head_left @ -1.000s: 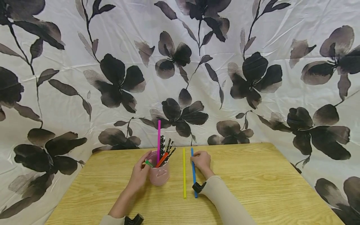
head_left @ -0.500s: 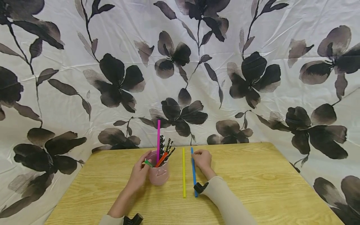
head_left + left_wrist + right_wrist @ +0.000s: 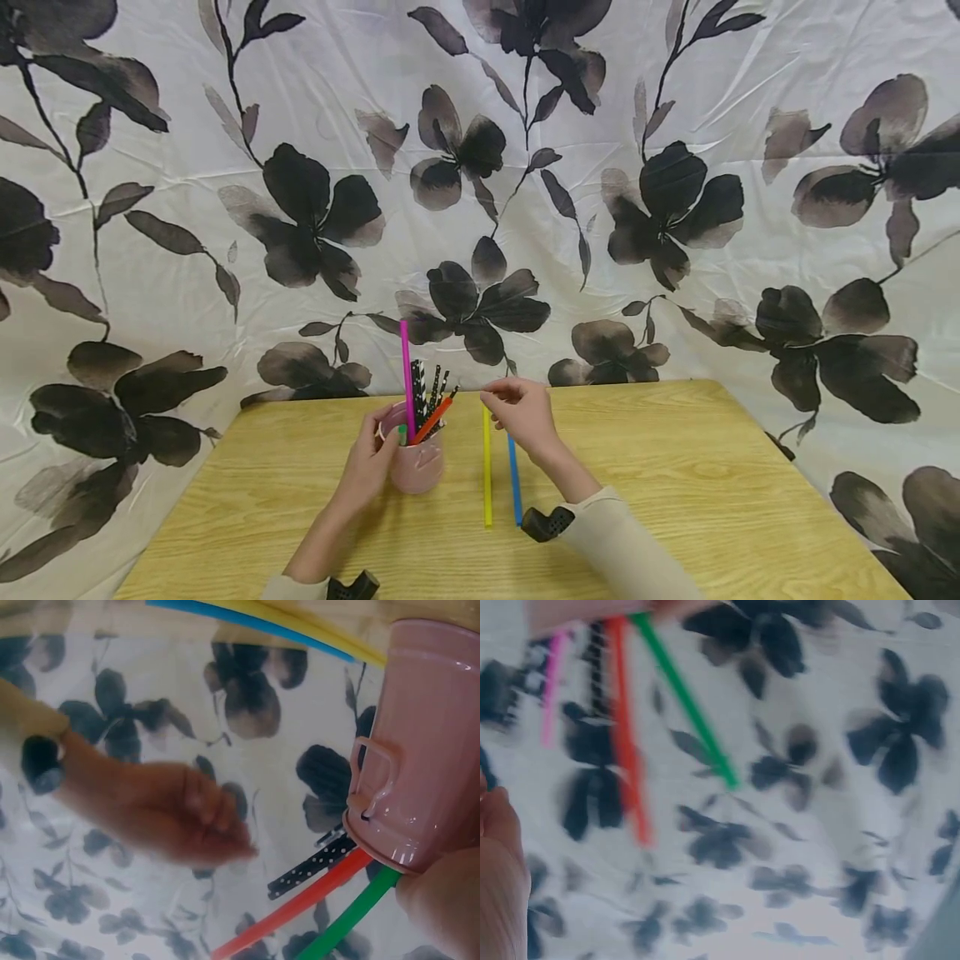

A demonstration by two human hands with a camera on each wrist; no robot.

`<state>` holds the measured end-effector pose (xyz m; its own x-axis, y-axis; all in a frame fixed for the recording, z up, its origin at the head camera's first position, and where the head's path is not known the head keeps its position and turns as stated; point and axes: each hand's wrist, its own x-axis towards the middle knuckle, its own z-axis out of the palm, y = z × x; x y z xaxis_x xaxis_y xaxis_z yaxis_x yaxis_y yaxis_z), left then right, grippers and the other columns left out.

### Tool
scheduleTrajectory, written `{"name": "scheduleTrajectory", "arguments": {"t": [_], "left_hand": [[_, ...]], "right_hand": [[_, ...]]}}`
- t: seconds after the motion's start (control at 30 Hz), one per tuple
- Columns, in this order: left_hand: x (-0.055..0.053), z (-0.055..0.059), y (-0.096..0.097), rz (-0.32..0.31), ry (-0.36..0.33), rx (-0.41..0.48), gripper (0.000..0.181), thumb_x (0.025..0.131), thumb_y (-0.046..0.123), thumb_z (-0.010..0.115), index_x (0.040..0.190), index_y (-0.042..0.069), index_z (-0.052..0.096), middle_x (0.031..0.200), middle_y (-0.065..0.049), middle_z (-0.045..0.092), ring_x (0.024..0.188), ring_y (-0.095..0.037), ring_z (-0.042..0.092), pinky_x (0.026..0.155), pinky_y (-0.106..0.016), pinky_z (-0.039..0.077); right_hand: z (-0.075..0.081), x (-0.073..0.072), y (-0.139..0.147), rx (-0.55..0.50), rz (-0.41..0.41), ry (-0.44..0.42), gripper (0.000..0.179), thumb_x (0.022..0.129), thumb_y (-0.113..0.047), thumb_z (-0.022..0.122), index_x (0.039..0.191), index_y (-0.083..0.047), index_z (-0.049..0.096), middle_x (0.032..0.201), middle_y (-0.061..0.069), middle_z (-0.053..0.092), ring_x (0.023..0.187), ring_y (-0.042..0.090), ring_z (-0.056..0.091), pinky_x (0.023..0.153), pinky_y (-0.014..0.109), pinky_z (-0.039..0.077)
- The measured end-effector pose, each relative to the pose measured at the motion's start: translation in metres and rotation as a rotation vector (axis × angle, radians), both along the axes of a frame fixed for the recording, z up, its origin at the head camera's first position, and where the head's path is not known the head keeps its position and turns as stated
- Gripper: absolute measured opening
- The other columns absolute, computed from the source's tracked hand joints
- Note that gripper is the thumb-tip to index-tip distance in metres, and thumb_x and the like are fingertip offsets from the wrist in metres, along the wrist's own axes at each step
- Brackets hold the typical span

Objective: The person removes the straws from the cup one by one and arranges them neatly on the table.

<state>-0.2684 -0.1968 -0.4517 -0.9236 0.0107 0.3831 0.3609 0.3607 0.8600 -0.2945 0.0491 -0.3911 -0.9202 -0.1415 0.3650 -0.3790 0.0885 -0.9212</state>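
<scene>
My left hand (image 3: 367,462) grips a pink metal pail (image 3: 417,471) from its left side, thumb near the rim. Out of the pail stick a tall magenta straw (image 3: 407,367), a red straw (image 3: 432,421), a green straw (image 3: 352,915) and several black straws with white dots (image 3: 311,866). On the table, a yellow straw (image 3: 487,483) and a blue straw (image 3: 515,483) lie side by side, right of the pail. Above their far ends hovers my right hand (image 3: 528,417), fingers loosely bent and holding nothing; it covers the blue straw's far end in the head view.
The wooden table (image 3: 712,483) runs back to a white cloth (image 3: 570,75) printed with dark flowers. A black wrist camera (image 3: 547,523) sits at the right sleeve, over the near end of the blue straw.
My right hand has risen off the blue straw and moved left, toward the pail. The blue straw stays on the table. The pail and its straws have shifted slightly left.
</scene>
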Motion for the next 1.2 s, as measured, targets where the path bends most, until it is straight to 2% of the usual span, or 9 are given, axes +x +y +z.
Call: {"name": "scheduleTrajectory", "arguments": {"t": [0.1, 0.13, 0.3, 0.43, 0.6, 0.83, 1.0, 1.13, 1.2], "left_hand": [[-0.001, -0.003, -0.002, -0.001, 0.0, -0.004, 0.044, 0.092, 0.021, 0.046, 0.128, 0.002, 0.032, 0.131, -0.015, 0.038, 0.117, -0.03, 0.038, 0.091, -0.047, 0.033], [-0.001, -0.003, -0.002, -0.001, 0.001, -0.009, 0.045, 0.092, 0.022, 0.047, 0.128, 0.002, 0.031, 0.13, -0.015, 0.038, 0.116, -0.03, 0.04, 0.09, -0.047, 0.034], [0.003, 0.003, 0.002, 0.0, -0.013, -0.015, 0.051, 0.089, 0.021, 0.053, 0.128, 0.0, 0.029, 0.126, -0.02, 0.042, 0.104, -0.03, 0.048, 0.081, -0.04, 0.042], [0.003, 0.002, 0.002, -0.014, -0.028, 0.002, 0.056, 0.087, 0.024, 0.057, 0.129, 0.0, 0.028, 0.124, -0.023, 0.042, 0.1, -0.032, 0.051, 0.079, -0.037, 0.044], [0.003, 0.002, 0.002, -0.033, -0.036, 0.03, 0.059, 0.085, 0.023, 0.059, 0.129, 0.0, 0.027, 0.124, -0.024, 0.04, 0.101, -0.034, 0.05, 0.081, -0.04, 0.043], [0.006, 0.005, 0.003, -0.036, -0.045, 0.031, 0.06, 0.084, 0.022, 0.06, 0.129, -0.001, 0.027, 0.124, -0.024, 0.042, 0.099, -0.033, 0.051, 0.081, -0.043, 0.043], [0.008, 0.008, 0.002, -0.036, -0.05, 0.006, 0.059, 0.085, 0.023, 0.059, 0.129, 0.002, 0.028, 0.123, -0.024, 0.042, 0.098, -0.034, 0.051, 0.082, -0.043, 0.042], [0.008, 0.008, 0.001, -0.044, -0.043, -0.007, 0.057, 0.086, 0.025, 0.057, 0.129, 0.002, 0.028, 0.123, -0.023, 0.044, 0.097, -0.033, 0.052, 0.081, -0.042, 0.042], [0.007, 0.007, -0.001, -0.045, -0.035, -0.01, 0.055, 0.087, 0.024, 0.056, 0.129, 0.001, 0.029, 0.122, -0.023, 0.044, 0.096, -0.033, 0.052, 0.081, -0.042, 0.043]], "right_hand": [[0.021, 0.027, -0.008, 0.02, 0.096, 0.034, 0.017, 0.082, -0.009, 0.062, 0.097, -0.001, 0.065, 0.084, 0.015, 0.061, 0.057, 0.022, 0.057, 0.054, 0.044, 0.049], [0.023, 0.032, -0.01, 0.023, 0.122, 0.041, 0.018, 0.082, -0.009, 0.062, 0.098, -0.002, 0.064, 0.086, 0.014, 0.061, 0.057, 0.018, 0.056, 0.054, 0.043, 0.049], [0.026, 0.046, -0.021, 0.012, 0.209, 0.032, 0.026, 0.081, -0.009, 0.062, 0.105, 0.0, 0.061, 0.097, 0.017, 0.06, 0.06, 0.019, 0.058, 0.054, 0.041, 0.05], [0.022, 0.047, -0.027, -0.03, 0.229, 0.027, 0.028, 0.08, -0.008, 0.063, 0.107, -0.001, 0.06, 0.1, 0.019, 0.059, 0.062, 0.026, 0.059, 0.054, 0.045, 0.049], [0.018, 0.042, -0.032, -0.059, 0.192, 0.008, 0.023, 0.08, -0.01, 0.064, 0.102, -0.003, 0.063, 0.095, 0.011, 0.062, 0.065, 0.037, 0.059, 0.054, 0.047, 0.049], [0.017, 0.036, -0.035, -0.048, 0.134, -0.006, 0.017, 0.08, -0.012, 0.064, 0.095, -0.003, 0.065, 0.09, 0.005, 0.063, 0.065, 0.036, 0.06, 0.052, 0.044, 0.049], [0.027, 0.036, -0.029, -0.111, 0.138, 0.089, 0.017, 0.082, -0.01, 0.062, 0.094, 0.001, 0.062, 0.087, 0.011, 0.062, 0.066, 0.041, 0.057, 0.046, 0.041, 0.048], [0.046, 0.036, -0.018, -0.194, 0.1, 0.23, 0.015, 0.081, -0.005, 0.061, 0.093, 0.005, 0.06, 0.082, 0.018, 0.061, 0.068, 0.038, 0.056, 0.045, 0.039, 0.047], [0.058, 0.036, -0.012, -0.253, 0.079, 0.299, 0.014, 0.081, -0.001, 0.061, 0.092, 0.007, 0.059, 0.081, 0.021, 0.06, 0.068, 0.034, 0.057, 0.047, 0.042, 0.048]]}}
